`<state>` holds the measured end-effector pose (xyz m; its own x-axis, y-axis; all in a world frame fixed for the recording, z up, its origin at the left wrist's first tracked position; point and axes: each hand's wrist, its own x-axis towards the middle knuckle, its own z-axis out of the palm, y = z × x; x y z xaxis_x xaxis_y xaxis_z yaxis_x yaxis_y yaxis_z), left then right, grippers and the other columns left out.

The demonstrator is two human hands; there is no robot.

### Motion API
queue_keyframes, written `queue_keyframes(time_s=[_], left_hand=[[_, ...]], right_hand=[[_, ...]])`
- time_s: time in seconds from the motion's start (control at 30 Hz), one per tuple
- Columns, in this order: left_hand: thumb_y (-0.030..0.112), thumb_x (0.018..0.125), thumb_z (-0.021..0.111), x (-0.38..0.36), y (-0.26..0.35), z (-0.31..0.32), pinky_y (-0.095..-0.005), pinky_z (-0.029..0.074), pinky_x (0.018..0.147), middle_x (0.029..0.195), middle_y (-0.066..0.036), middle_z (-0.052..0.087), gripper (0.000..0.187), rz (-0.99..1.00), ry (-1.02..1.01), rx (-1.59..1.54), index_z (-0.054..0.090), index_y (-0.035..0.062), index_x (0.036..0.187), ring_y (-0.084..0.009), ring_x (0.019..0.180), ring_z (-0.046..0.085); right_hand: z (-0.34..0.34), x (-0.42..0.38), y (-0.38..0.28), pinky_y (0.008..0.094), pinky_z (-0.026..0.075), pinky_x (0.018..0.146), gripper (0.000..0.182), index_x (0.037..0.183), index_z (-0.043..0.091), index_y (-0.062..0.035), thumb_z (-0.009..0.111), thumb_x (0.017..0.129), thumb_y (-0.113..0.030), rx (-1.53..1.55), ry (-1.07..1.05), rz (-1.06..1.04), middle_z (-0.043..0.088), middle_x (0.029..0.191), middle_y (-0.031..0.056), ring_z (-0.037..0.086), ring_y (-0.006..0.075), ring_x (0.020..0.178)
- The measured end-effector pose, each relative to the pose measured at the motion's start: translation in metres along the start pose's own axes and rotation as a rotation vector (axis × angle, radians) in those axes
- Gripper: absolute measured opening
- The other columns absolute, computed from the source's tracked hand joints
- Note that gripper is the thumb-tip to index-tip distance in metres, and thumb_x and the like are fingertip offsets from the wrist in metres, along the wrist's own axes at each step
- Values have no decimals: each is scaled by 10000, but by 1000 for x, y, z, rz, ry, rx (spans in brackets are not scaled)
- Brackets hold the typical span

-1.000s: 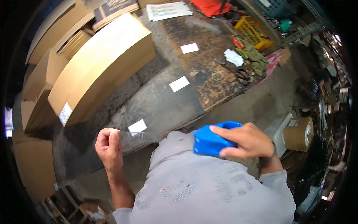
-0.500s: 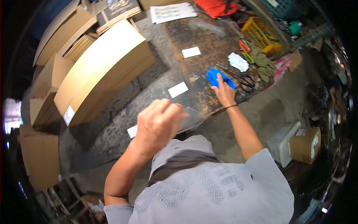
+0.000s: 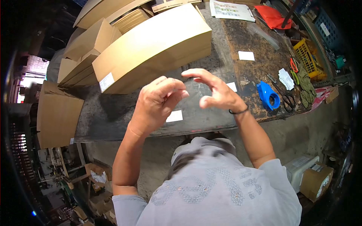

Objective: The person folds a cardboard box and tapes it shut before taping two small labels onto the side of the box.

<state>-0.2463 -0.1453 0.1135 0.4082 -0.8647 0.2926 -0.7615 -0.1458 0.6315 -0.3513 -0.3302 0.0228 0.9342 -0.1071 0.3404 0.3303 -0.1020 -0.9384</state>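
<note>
My left hand (image 3: 160, 98) is raised above the work table, its fingers curled into a pinch. Whatever lies in that pinch, if anything, is too small to make out. Opposite it, my right hand (image 3: 220, 92) is empty, with thumb and fingers spread apart. A faint clear glint shows between the two hands. Below them on the table lie a white card (image 3: 175, 116) and another white card (image 3: 232, 87), partly covered by my right hand. To the right of my right hand, a blue tape dispenser (image 3: 268, 96) rests on the worn tabletop.
A long cardboard box (image 3: 154, 49) with a white label stands at the back left, beside open cartons (image 3: 85, 52). On the right are scissors (image 3: 289, 101), a crumpled white paper (image 3: 286, 79), a green cloth (image 3: 307, 88) and a yellow basket (image 3: 307, 56). Printed sheets (image 3: 232, 10) lie behind.
My right hand has let go of the blue tape dispenser and come left, up near my left hand. The camera view has shifted, so the table and boxes appear farther right.
</note>
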Motion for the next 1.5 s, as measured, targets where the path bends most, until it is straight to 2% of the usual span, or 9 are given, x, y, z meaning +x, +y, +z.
queue_keyframes(time_s=[0.07,0.13,0.17,0.3,0.47,0.63,1.13,1.37,1.5], left_hand=[[109,820,732,-9,-11,-18,-276,416,533,698,-19,552,120,39,57,-105,660,61,903,-134,562,483],[80,839,725,-25,-27,-40,-215,382,537,715,33,568,119,-204,170,-402,669,31,932,-43,591,436],[72,861,712,-33,-37,-50,-182,379,553,739,61,579,100,-246,221,-390,671,18,934,-6,628,442],[62,858,716,-64,-95,-44,-164,399,589,766,58,601,109,-279,390,-550,675,29,953,-6,656,476],[86,851,727,-91,-143,-14,-187,412,595,771,43,593,118,-333,460,-545,678,20,936,-26,654,483],[94,845,730,-98,-157,-5,-206,422,596,772,12,586,119,-341,456,-495,680,11,915,-49,654,494],[103,859,719,-110,-195,15,-189,422,613,786,34,599,142,-396,500,-598,677,12,959,-35,670,488],[117,861,726,-122,-206,31,-181,416,605,765,51,597,175,-509,573,-707,679,22,1001,-24,668,495],[132,849,744,-144,-221,54,-180,419,606,772,51,597,238,-612,547,-694,675,13,1043,-22,677,499]], right_hand=[[13,22,3,337,411,978,783,1277,535,-45,793,713,-523,80,-123,20,563,1195,64,518,177,1150],[22,38,6,284,452,885,624,1169,574,-35,840,716,-372,70,-226,212,590,1004,12,552,118,971],[30,41,6,236,462,774,401,1027,589,-43,822,757,-227,114,-189,246,562,884,-29,524,68,832],[46,46,15,253,457,739,236,910,589,-41,753,818,-182,96,-134,431,607,838,-5,553,76,822],[67,45,38,272,466,750,217,903,598,-31,739,815,-171,-6,-127,563,620,843,9,562,90,817],[80,46,48,216,434,680,169,907,596,-35,724,820,-103,-36,-67,703,583,832,-29,522,52,762],[73,28,71,220,419,642,137,841,606,-64,723,821,-132,-148,81,811,581,779,-43,509,52,713],[73,19,79,245,434,634,180,851,591,-62,719,818,-185,74,185,801,572,783,-14,514,87,709],[77,8,87,242,439,645,180,877,585,-59,713,823,-174,-35,199,844,564,783,-17,515,91,696]])
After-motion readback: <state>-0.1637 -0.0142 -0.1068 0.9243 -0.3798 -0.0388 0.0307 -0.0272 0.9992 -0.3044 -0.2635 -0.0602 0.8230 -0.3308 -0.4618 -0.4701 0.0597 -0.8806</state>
